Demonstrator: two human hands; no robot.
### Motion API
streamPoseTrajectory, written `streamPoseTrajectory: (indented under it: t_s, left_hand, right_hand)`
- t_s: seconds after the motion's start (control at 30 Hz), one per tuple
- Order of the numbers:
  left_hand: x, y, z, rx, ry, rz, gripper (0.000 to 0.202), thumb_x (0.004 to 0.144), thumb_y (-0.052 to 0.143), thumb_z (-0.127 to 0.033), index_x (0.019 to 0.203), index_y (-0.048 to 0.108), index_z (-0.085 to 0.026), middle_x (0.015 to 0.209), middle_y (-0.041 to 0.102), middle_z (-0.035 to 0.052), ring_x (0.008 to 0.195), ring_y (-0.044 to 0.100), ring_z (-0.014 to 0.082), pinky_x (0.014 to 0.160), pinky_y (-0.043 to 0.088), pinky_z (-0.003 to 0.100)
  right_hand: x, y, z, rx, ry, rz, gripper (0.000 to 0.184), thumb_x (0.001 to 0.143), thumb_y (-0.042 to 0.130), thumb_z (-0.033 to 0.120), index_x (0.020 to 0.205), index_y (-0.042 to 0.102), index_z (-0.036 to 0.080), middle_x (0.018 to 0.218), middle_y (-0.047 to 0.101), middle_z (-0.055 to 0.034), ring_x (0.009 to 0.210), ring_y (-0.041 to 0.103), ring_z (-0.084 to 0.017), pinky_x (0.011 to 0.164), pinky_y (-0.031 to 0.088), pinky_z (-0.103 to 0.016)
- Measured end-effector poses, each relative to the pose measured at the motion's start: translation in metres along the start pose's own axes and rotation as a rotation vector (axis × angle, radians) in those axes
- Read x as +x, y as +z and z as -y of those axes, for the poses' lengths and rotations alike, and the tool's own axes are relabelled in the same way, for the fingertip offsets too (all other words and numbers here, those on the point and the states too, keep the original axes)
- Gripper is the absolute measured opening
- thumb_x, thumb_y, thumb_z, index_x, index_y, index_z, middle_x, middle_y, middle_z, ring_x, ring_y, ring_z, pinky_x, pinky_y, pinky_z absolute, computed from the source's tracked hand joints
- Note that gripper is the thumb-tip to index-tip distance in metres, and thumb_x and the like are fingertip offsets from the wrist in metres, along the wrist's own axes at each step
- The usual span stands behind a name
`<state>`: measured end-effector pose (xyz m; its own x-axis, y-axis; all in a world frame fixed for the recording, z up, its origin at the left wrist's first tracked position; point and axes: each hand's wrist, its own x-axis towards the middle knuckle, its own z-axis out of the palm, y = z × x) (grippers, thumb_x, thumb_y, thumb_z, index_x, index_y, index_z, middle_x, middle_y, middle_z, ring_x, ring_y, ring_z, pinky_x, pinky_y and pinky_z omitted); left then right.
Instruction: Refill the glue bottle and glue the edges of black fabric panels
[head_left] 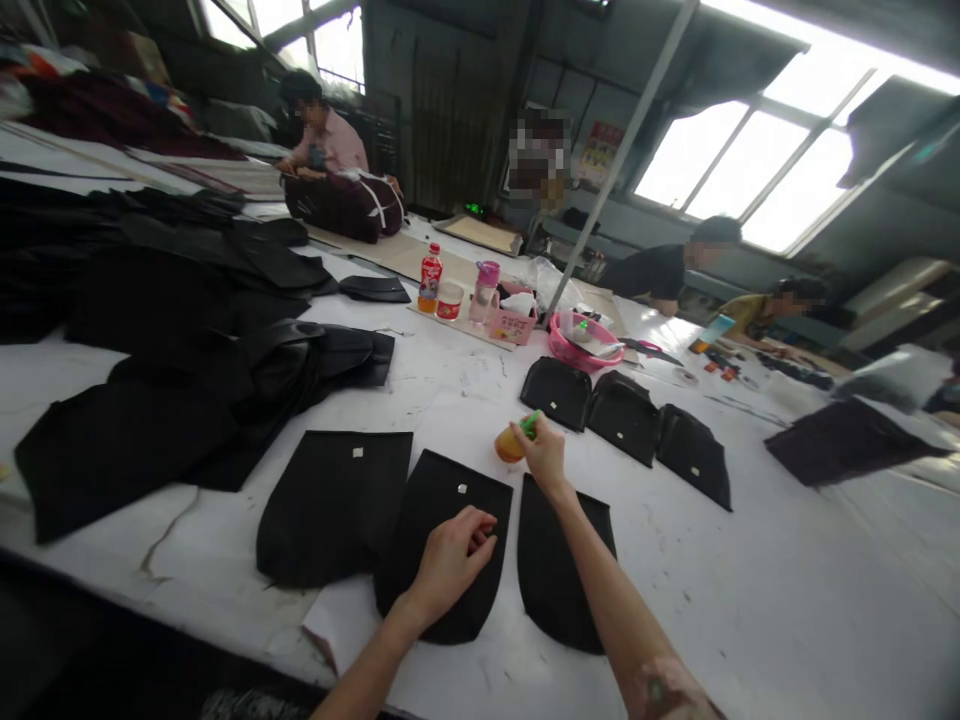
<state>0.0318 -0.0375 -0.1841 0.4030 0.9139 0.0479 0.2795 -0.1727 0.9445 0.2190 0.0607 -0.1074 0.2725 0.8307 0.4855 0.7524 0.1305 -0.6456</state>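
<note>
My right hand (546, 455) is closed on a small green-topped bottle of amber liquid (509, 446), tilted above or against the white table; I cannot tell whether it touches. My left hand (455, 550), fingers curled in with nothing visible in them, rests over the middle black fabric panel (439, 480). To its left lies another black panel (330, 510), and a third black panel (551, 570) is partly under my right forearm. The left and middle panels each carry a small pale patch near the top edge. Beyond are three more black pieces (556, 392) in a slanting row.
Black fabric piles (187, 390) cover the table's left side. Farther back stand a red-labelled drink bottle (430, 275), a cup (449, 301), a pink-lidded bottle (484, 292) and a pink basin (585, 345) beside a pole (619, 160). Several people work around the table.
</note>
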Motion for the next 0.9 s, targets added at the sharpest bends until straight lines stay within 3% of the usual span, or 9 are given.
streamPoseTrajectory:
  t_s: [0.07,0.17,0.37,0.57,0.73,0.9]
  left_hand:
    - [0.0,0.0,-0.001,0.057,0.005,-0.004,0.015,0.087,0.058,-0.021,0.098,0.068,-0.021,0.089,0.067,0.0,0.075,0.063,0.014,0.073,0.047,0.027]
    - [0.001,-0.001,-0.003,0.047,-0.003,-0.006,0.015,0.087,0.057,-0.022,0.097,0.069,-0.022,0.088,0.066,-0.0009,0.075,0.063,0.0134,0.072,0.047,0.026]
    - [0.001,-0.002,-0.003,0.08,-0.02,0.001,0.015,0.087,0.057,-0.022,0.095,0.07,-0.021,0.087,0.067,-0.0003,0.073,0.062,0.0139,0.071,0.046,0.026]
    - [0.0,-0.002,-0.002,0.052,0.006,-0.008,0.013,0.086,0.059,-0.021,0.094,0.07,-0.021,0.088,0.068,0.0,0.073,0.063,0.0142,0.071,0.046,0.026]
    - [0.001,-0.002,-0.001,0.042,0.005,-0.019,0.014,0.085,0.059,-0.019,0.094,0.07,-0.02,0.088,0.068,0.0,0.072,0.062,0.0136,0.071,0.047,0.027]
    - [0.001,-0.001,-0.004,-0.206,-0.12,-0.083,0.032,0.082,0.063,-0.023,0.114,0.064,-0.018,0.096,0.066,0.0027,0.075,0.064,0.014,0.067,0.052,0.026]
  right_hand:
    - [0.007,0.016,-0.017,-0.022,0.021,0.025,0.041,0.081,0.058,0.06,0.063,0.048,0.024,0.053,0.053,0.0017,0.05,0.047,-0.015,0.055,0.038,-0.027]
    - [0.017,0.024,-0.031,-0.038,0.028,0.041,0.04,0.079,0.06,0.059,0.064,0.047,0.024,0.055,0.051,0.0023,0.052,0.046,-0.015,0.057,0.036,-0.027]
    - [0.016,0.028,-0.031,-0.018,0.038,0.073,0.043,0.078,0.059,0.062,0.064,0.047,0.024,0.055,0.051,0.0034,0.051,0.044,-0.013,0.056,0.035,-0.027]
    - [0.007,0.024,-0.024,0.055,0.065,0.054,0.043,0.078,0.063,0.063,0.075,0.056,0.02,0.065,0.058,0.0028,0.058,0.049,-0.012,0.061,0.039,-0.025]
    - [0.008,0.025,-0.029,0.138,0.176,0.062,0.05,0.07,0.067,0.068,0.069,0.056,0.019,0.056,0.054,0.0041,0.05,0.047,-0.012,0.052,0.039,-0.025]
    - [0.009,-0.004,-0.015,0.244,0.263,0.097,0.048,0.073,0.07,0.065,0.08,0.059,0.018,0.051,0.048,0.0086,0.037,0.038,-0.008,0.036,0.029,-0.022]
